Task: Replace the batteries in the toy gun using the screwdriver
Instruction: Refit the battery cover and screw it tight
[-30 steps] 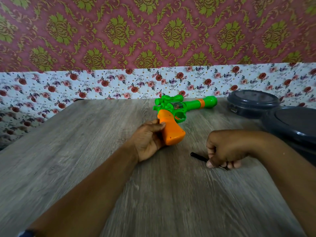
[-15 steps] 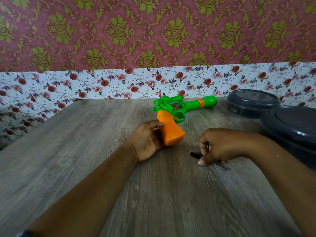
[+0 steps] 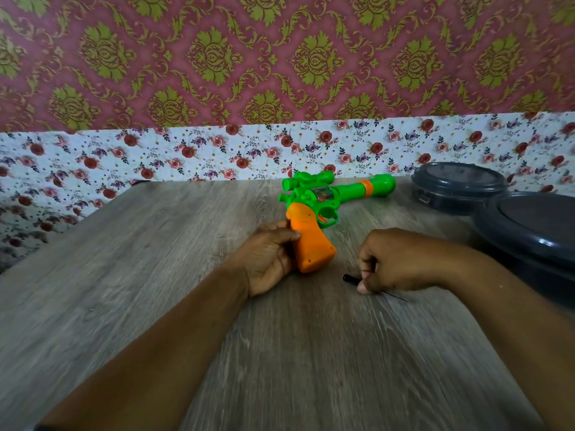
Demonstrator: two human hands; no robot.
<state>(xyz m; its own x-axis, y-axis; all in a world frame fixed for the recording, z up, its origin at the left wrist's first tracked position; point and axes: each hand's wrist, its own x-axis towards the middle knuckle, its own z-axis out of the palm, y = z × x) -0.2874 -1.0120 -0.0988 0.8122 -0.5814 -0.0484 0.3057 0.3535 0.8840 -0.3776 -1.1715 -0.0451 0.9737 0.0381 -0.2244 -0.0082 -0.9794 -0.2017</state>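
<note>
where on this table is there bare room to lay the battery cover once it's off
The table's whole left stretch, from the left hand out to the wall edge, is bare. So is the near strip between the forearms. The right is crowded: two dark containers, toy gun, screwdriver under the right hand.

table (image 3: 155, 275): grey woodgrain | on it: toy gun (image 3: 314, 209), screwdriver (image 3: 350, 278), seemingly two containers (image 3: 457, 188)

Grey wood-grain table (image 3: 130, 275), maroon and gold damask wall (image 3: 280, 57), white floral wallpaper band (image 3: 155, 157) below
</note>
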